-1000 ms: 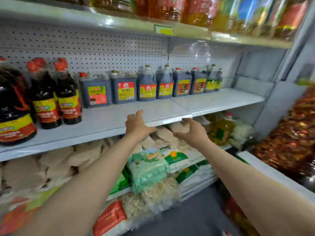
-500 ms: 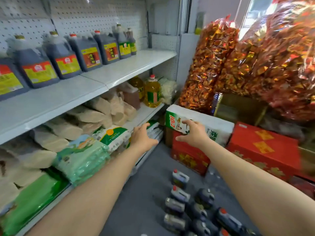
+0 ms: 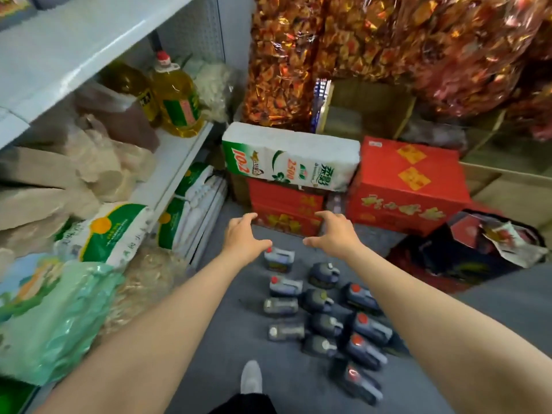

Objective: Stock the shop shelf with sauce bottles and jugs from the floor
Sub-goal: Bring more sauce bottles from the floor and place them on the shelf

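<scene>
The grey floor (image 3: 227, 348) carries a cluster of dark sauce jugs and bottles (image 3: 325, 321), red-capped and grey-capped, standing below and between the two hands. Beyond the hands stand two red cartons (image 3: 409, 186), a white-and-green paper pack (image 3: 292, 158) lying on the smaller one. To the left of the left hand (image 3: 243, 239), the white lower shelf (image 3: 176, 150) holds yellow oil bottles (image 3: 176, 100) and bagged goods (image 3: 101, 234).

Jug (image 3: 357, 380) labels blurred, unreadable; upper shelf (image 3: 59, 55) cut off by edge.
</scene>
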A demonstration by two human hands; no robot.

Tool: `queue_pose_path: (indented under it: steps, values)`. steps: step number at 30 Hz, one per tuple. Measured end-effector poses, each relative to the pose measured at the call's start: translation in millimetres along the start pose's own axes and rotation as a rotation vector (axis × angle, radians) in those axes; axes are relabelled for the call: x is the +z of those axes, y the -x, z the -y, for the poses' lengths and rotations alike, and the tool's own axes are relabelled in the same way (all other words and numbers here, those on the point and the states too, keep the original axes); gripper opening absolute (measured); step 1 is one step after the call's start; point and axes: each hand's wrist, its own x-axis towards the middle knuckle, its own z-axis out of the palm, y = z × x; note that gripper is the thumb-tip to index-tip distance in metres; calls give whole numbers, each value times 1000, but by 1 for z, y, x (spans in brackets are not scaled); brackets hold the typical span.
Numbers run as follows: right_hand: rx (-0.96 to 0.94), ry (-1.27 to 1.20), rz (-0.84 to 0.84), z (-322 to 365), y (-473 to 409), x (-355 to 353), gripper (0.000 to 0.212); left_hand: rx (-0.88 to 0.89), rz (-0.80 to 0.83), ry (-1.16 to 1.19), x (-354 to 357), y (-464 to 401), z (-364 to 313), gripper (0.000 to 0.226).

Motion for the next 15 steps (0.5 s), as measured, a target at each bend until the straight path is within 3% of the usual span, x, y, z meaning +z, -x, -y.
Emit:
queue_pose_path:
  steps: [7,15]
  values:
    - [185,-76,167,-62,-24,92,75,-67,179,-42,70,-39,61,76]
    - [306,-88,275,-159,-40,217,74,-172,334,-12,205,-48,151,71]
